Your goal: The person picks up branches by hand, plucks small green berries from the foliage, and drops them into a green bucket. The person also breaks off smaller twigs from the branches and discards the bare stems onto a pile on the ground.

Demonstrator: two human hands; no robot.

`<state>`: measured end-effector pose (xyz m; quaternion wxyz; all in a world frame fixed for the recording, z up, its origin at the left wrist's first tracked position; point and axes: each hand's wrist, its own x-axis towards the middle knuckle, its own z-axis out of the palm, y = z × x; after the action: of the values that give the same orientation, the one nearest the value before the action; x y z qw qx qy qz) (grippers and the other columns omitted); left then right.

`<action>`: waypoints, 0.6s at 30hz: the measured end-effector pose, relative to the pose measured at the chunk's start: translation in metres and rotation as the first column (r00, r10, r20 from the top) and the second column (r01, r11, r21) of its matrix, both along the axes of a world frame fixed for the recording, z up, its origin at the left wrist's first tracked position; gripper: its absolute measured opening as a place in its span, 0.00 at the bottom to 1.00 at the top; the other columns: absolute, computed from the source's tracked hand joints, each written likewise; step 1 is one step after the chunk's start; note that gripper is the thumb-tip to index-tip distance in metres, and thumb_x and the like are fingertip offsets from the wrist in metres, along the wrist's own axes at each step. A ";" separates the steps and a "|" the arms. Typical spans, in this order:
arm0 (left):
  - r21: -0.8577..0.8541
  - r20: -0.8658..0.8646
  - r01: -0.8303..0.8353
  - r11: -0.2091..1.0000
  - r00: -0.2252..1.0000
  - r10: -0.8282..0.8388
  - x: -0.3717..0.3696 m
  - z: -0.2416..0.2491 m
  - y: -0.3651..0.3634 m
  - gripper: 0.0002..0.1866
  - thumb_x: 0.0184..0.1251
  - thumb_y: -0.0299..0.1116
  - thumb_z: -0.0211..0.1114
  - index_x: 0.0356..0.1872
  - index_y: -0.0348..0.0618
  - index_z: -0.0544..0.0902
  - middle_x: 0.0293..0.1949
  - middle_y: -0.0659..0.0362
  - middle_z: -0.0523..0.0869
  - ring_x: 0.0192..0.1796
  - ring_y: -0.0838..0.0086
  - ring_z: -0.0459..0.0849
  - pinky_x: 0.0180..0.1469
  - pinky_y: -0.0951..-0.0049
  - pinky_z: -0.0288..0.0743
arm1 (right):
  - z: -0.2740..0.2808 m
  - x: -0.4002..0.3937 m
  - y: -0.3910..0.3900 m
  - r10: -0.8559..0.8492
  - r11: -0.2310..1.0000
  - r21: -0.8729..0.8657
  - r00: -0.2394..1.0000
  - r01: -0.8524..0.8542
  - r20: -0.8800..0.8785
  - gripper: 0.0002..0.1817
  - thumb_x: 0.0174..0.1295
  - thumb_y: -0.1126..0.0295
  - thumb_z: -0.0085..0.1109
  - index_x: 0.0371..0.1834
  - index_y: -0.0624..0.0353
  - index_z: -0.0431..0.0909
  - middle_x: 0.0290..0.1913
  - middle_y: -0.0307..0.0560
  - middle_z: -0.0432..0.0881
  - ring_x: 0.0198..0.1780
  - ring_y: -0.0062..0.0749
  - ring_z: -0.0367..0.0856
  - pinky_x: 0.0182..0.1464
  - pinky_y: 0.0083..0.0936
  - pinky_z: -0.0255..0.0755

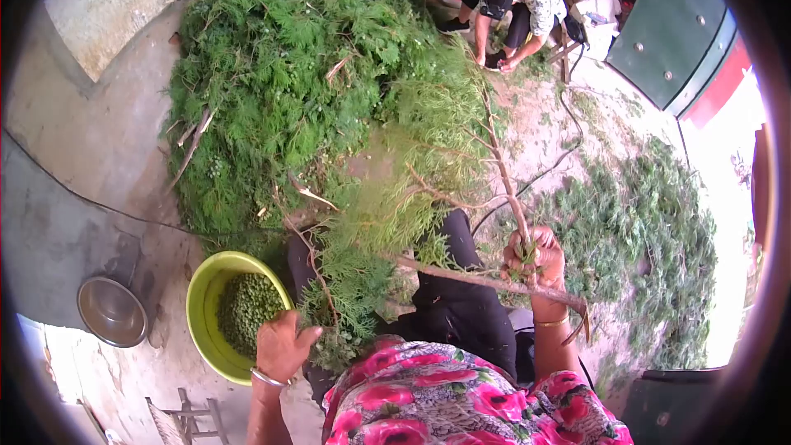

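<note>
Head view, single: worn high, facing forward and down, fisheye; close above the green basin (208, 313), foliage heap (305, 74) beyond it.

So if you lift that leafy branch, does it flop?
Probably partly: the branch has a woody stem that looks stiff in the right hand, while its feathery green tips droop near the left hand. It likely feels light.

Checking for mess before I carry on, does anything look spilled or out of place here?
Yes: loose green cuttings lie strewn over the bare ground to the right, apart from the big heap. The green bits in the yellow basin look contained.
</note>
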<state>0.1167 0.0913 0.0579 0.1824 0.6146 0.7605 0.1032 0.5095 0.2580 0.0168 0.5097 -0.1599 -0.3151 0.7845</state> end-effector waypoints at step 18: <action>-0.001 0.999 -0.357 0.934 -0.048 -0.017 0.110 -0.018 0.150 0.10 0.60 0.27 0.63 0.37 0.29 0.78 0.33 0.49 0.83 0.37 0.66 0.84 0.43 0.67 0.78 | 0.078 -0.134 0.012 -0.461 0.492 0.353 0.106 -0.796 0.881 0.06 0.50 0.74 0.60 0.28 0.65 0.77 0.33 0.62 0.78 0.38 0.54 0.79 0.39 0.39 0.72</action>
<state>0.2264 0.2412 0.0399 0.5722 0.2714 0.4486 0.6307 0.3751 0.2701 0.0950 0.0443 -0.3101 -0.9123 0.2637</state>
